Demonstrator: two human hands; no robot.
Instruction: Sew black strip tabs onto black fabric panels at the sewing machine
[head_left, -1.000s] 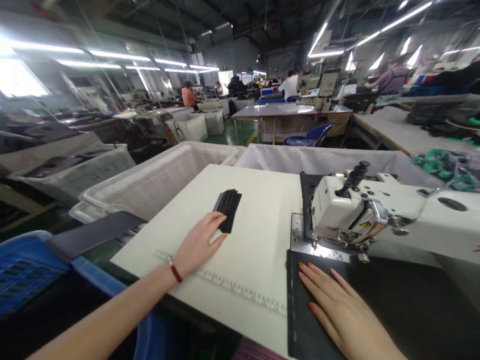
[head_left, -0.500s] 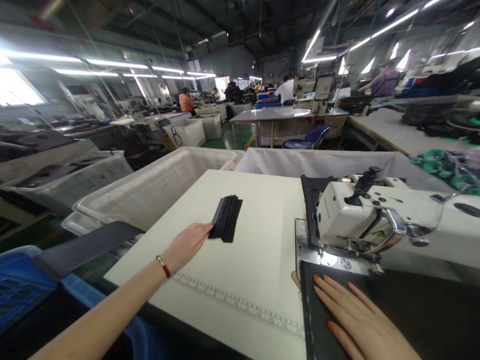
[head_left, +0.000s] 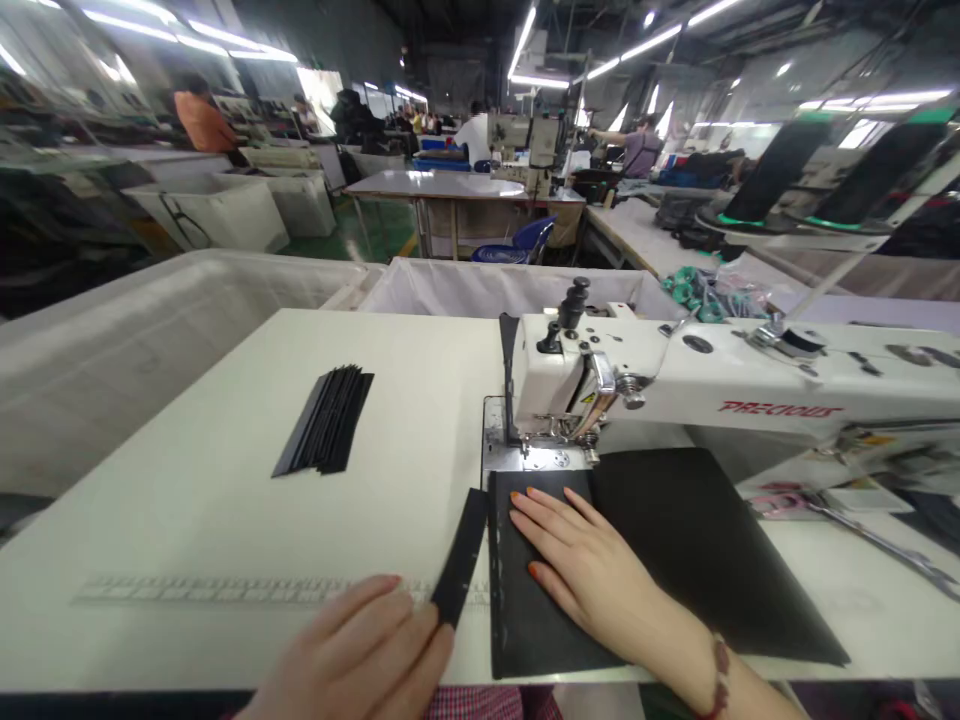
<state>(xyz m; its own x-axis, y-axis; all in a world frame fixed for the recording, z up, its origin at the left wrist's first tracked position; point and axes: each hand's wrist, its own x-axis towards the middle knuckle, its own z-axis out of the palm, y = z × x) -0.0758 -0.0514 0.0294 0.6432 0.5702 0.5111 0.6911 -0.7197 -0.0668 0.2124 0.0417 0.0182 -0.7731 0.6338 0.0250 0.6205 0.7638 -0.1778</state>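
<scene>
Between the thumb and fingers of my left hand (head_left: 367,645) is a narrow black strip (head_left: 463,555), its far end beside the left edge of a large black sheet (head_left: 551,620). My right hand (head_left: 592,560) lies flat on that sheet with fingers stretched out, just in front of the sewing machine (head_left: 559,380). The sheet's upper edge reaches the metal needle plate (head_left: 536,458). A fanned stack of black strips (head_left: 330,420) rests on the white tabletop (head_left: 420,400) to the left.
A printed ruler scale (head_left: 225,590) runs along the table's near side. Scissors with pink handles (head_left: 780,503) lie right, under the machine arm. White bins (head_left: 247,290) stand beyond the table. Two dark thread cones (head_left: 780,170) rise at the right. Co-workers are in the background.
My left hand has come back from the stack toward the black sheet with one strip. My right hand stays flat on the sheet. The view has turned to the right.
</scene>
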